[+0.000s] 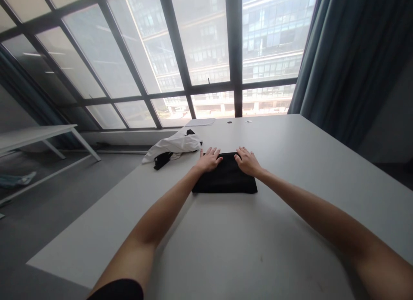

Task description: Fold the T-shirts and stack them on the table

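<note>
A black cloth point(226, 179), folded into a flat rectangle, lies on the white table point(277, 235). My left hand point(209, 159) rests flat on its far left corner, fingers stretched out and pointing away from me. On the far right corner lies my right hand point(248, 161), palm down with the fingers extended. Neither hand grips anything; both press on or touch the cloth. What kind of garment it is, I cannot tell from the folded shape.
Left of the cloth lies a loose heap of white fabric point(176, 144) with a black piece point(163, 160) under it. A flat white item point(200, 122) sits at the table's far edge. Another white table point(38, 134) stands at the left; a dark curtain point(342, 63) hangs at the right.
</note>
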`<act>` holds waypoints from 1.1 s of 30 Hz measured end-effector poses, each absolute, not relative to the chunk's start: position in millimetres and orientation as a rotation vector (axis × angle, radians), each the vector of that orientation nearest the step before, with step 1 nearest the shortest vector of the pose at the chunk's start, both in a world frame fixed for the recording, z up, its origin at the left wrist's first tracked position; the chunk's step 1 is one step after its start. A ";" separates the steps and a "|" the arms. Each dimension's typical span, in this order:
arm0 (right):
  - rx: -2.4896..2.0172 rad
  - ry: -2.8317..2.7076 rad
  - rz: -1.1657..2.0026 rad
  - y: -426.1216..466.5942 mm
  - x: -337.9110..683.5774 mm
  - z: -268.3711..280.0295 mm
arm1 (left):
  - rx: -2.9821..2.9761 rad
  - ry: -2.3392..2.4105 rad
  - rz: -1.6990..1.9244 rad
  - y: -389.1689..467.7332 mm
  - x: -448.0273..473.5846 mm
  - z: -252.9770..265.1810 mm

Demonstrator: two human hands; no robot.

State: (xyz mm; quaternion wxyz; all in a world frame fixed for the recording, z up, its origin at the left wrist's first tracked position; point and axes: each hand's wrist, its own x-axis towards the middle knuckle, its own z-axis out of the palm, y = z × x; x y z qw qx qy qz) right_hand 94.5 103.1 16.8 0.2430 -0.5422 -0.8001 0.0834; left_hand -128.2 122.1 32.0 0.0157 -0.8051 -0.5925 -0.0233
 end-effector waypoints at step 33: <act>-1.403 -1.699 0.272 143.2 124.4 -13.0 | -2.430 -1.968 -0.888 132.1 -190.9 20.4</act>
